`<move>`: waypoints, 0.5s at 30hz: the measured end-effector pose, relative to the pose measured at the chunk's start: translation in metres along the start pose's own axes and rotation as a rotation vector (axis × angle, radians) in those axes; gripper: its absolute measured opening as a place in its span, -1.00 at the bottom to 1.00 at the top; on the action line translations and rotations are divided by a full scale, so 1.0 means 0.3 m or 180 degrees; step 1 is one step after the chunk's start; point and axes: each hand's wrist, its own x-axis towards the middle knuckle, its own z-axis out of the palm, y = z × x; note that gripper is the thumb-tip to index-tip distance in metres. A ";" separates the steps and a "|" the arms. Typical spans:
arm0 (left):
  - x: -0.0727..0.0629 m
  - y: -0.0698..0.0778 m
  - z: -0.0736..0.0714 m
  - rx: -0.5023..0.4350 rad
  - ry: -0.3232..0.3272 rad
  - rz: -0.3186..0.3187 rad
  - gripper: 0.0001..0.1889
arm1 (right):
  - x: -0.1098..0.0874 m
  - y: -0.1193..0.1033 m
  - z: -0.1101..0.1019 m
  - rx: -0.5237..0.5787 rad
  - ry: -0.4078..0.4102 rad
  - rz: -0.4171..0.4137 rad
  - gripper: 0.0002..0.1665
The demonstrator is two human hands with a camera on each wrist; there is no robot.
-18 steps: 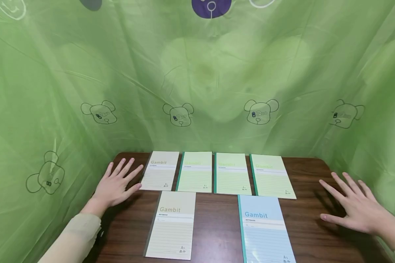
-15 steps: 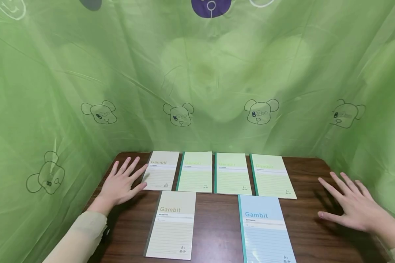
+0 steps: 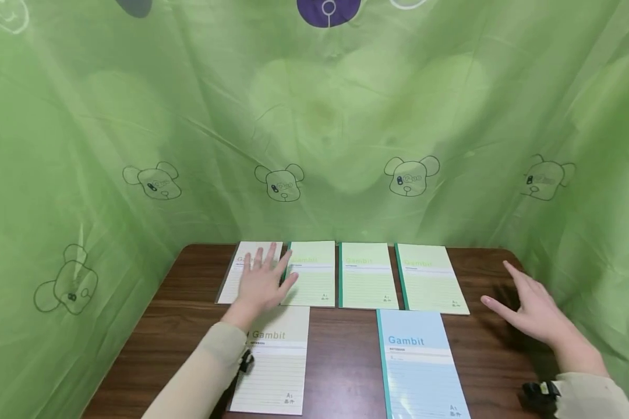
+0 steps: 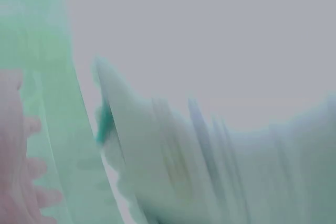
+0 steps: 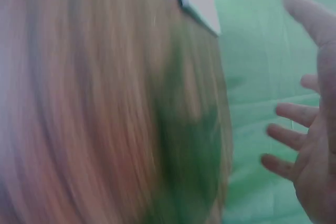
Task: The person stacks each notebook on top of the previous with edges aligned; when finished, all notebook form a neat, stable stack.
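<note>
My left hand (image 3: 261,286) is spread with straight fingers over the back-left notebook with a grey spine (image 3: 232,285), overlapping it and the edge of the light green notebook (image 3: 314,279) beside it. Its wrist and sleeve cover part of the front beige notebook (image 3: 278,369). My right hand (image 3: 537,308) holds nothing; its fingers are extended at the right side of the table, to the right of the rightmost green notebook (image 3: 432,279). In the right wrist view that hand (image 5: 312,140) shows fingers and thumb apart. The left wrist view is blurred and overexposed.
Another light green notebook (image 3: 368,276) lies in the back row. A blue notebook (image 3: 421,366) lies at the front right. The dark wooden table (image 3: 340,361) is enclosed by a green curtain (image 3: 346,134) printed with bear faces at the back and sides.
My left hand has moved right from the table's left side to over the back-left notebook. The right hand has shifted slightly left and turned more side-on. The notebooks stay in place.
</note>
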 end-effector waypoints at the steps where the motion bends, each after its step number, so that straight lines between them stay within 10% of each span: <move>1: 0.013 0.039 0.003 -0.0112 -0.0015 -0.0033 -0.21 | 0.004 -0.010 0.014 0.0084 -0.0004 0.0029 0.29; 9: 0.087 0.343 0.002 -0.1209 0.0135 -0.0275 -0.19 | 0.024 -0.081 0.119 0.0538 0.0071 0.0401 -0.01; 15: 0.151 0.514 0.052 -0.2998 0.0266 -0.0557 -0.34 | 0.037 -0.134 0.147 0.1571 0.0498 0.0778 -0.25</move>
